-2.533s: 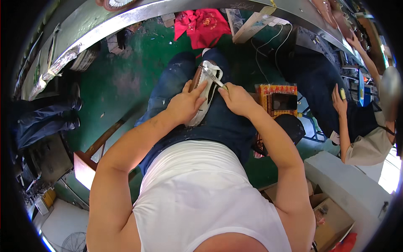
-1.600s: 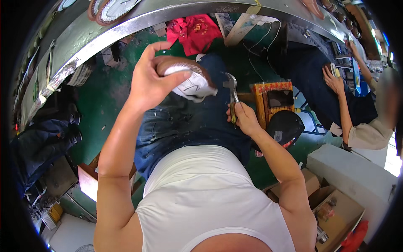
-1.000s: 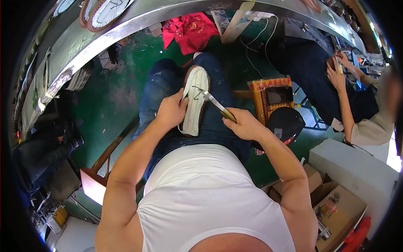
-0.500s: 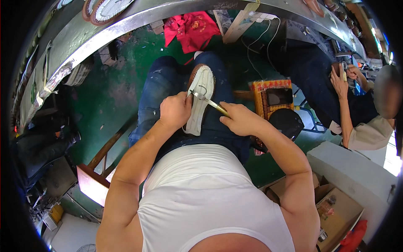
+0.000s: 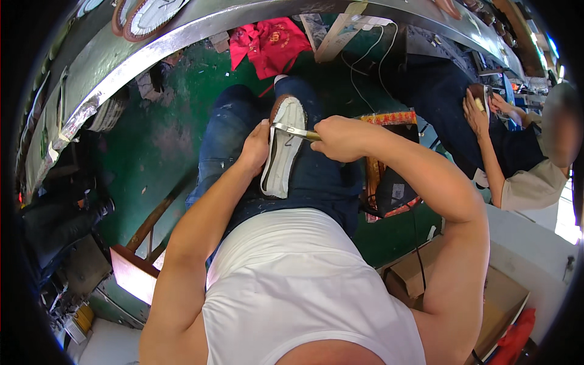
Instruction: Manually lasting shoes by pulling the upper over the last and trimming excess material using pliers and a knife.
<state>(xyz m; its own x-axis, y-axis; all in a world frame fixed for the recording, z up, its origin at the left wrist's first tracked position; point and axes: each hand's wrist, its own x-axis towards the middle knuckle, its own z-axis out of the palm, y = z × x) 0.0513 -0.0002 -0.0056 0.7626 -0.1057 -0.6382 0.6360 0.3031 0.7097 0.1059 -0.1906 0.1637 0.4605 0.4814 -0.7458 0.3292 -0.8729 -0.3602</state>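
A shoe [image 5: 278, 167] lies bottom up along my thighs, its toe pointing away from me. Its underside is whitish, with brown leather showing at the toe edge. My left hand [image 5: 258, 145] grips the shoe's left edge, fingers mostly hidden beneath it. In my right hand [image 5: 339, 139] is a pair of pliers [image 5: 294, 131] with a silver head and yellowish handle. They reach across the sole, and their tip meets the shoe's left edge near my left fingertips. A dark curved mark shows on the sole just below the pliers.
A metal-edged workbench [image 5: 201, 38] curves across the front, with more shoes [image 5: 159, 15] at its left. A red cloth [image 5: 267, 45] lies on the green floor. At right, a co-worker [image 5: 486, 121] handles a shoe. A black bag [image 5: 394, 188] and cardboard box [image 5: 499, 292] are by my right side.
My right hand has moved forward with the pliers, which now lie more level across the shoe. My left hand has shifted slightly forward along its edge.
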